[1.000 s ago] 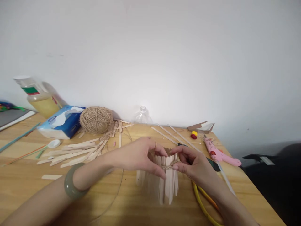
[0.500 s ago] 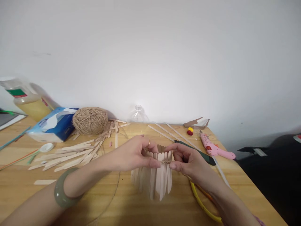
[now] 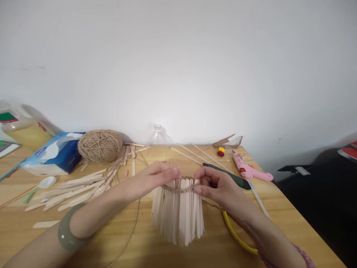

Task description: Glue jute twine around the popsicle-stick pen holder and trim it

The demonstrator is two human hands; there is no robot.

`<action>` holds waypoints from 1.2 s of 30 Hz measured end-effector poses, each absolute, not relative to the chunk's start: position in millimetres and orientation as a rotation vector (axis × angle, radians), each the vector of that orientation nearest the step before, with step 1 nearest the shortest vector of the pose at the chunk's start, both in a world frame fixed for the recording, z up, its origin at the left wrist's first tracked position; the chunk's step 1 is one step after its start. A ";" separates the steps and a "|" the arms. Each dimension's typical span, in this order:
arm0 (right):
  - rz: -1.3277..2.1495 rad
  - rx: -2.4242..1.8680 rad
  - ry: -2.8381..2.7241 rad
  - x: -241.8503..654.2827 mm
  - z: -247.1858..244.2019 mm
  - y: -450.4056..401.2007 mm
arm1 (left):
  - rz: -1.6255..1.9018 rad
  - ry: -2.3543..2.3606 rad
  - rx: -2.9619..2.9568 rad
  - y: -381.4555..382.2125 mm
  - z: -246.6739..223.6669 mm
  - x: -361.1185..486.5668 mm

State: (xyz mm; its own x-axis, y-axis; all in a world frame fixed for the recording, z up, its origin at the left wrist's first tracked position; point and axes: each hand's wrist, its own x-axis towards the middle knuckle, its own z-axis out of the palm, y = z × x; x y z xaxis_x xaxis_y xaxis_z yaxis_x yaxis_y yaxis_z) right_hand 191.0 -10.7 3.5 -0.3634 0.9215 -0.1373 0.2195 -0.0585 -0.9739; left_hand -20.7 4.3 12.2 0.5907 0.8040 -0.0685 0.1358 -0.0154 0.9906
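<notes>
A cup-like ring of upright wooden craft sticks (image 3: 182, 212) stands on the table in front of me, flaring towards the bottom. A braided twine cord (image 3: 178, 190) runs across its front just below the stick tops, and a loose length trails off to the right. My left hand (image 3: 160, 175), with a ring on one finger, is closed over the upper left rim; its thumb lies along the top and the other fingertips are hidden. On the right, my right hand (image 3: 212, 182) pinches the cord against the rim between thumb and fingers.
A twine ball (image 3: 100, 146), tissue pack (image 3: 54, 154) and loose craft sticks (image 3: 75, 188) lie left. Behind stands a clear bottle (image 3: 157, 134). To the right are a pink glue gun (image 3: 248, 169), a dark green tool (image 3: 237, 180) and a yellow hoop (image 3: 237, 238).
My left thumb has lifted off the front of the cord to the rim, uncovering the cord. My right hand has shifted slightly left, still pinching. The view has moved a little.
</notes>
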 end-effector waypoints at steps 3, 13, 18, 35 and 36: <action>1.471 -1.215 -1.560 191.5 6.5 -11.5 | 0.684 0.855 1.416 4.5 6.0 -21.1; 1.412 -1.127 -1.453 200.1 11.3 -16.4 | 0.801 0.751 1.521 8.9 14.1 -18.9; 1.402 -1.047 -1.388 202.0 10.2 -16.3 | 0.881 0.692 1.511 9.7 12.8 -17.5; 0.884 -1.300 -2.314 212.9 6.2 -8.6 | 0.548 0.585 2.132 31.3 8.3 -30.7; 0.848 -1.312 -2.338 211.3 5.3 -8.1 | 0.476 0.625 2.193 32.4 9.1 -31.9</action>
